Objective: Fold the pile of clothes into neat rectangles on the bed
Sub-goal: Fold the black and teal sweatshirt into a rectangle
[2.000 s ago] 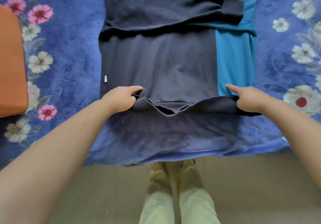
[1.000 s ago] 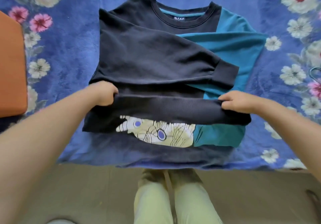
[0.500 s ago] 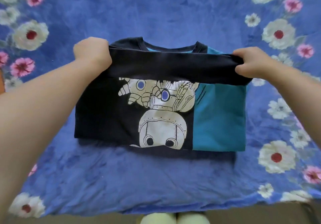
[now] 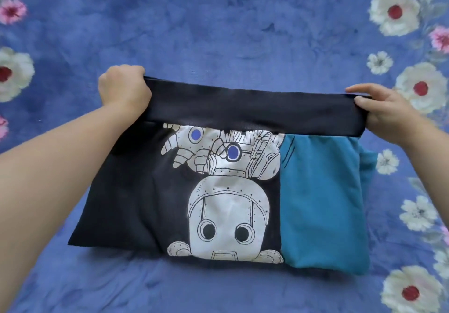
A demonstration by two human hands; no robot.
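Note:
A navy and teal sweatshirt [image 4: 136, 198] with a white robot print lies folded in half on the blue floral bed cover [image 4: 218, 33]. Its dark ribbed hem band now runs along the far edge, and the print faces up, upside down to me. My left hand [image 4: 124, 89] grips the hem's left corner in a fist. My right hand [image 4: 386, 108] pinches the hem's right corner, index finger stretched out along the top edge. The collar and sleeves are hidden under the folded-over half.
The bed cover spreads on all sides of the sweatshirt, with white and pink flowers [image 4: 398, 12] printed along its left and right borders. No other garment is in view.
Both hands carried the hem from the near edge up and over to the far edge, covering the collar and sleeves and exposing the robot print. My view moved forward, and floor and legs left the frame.

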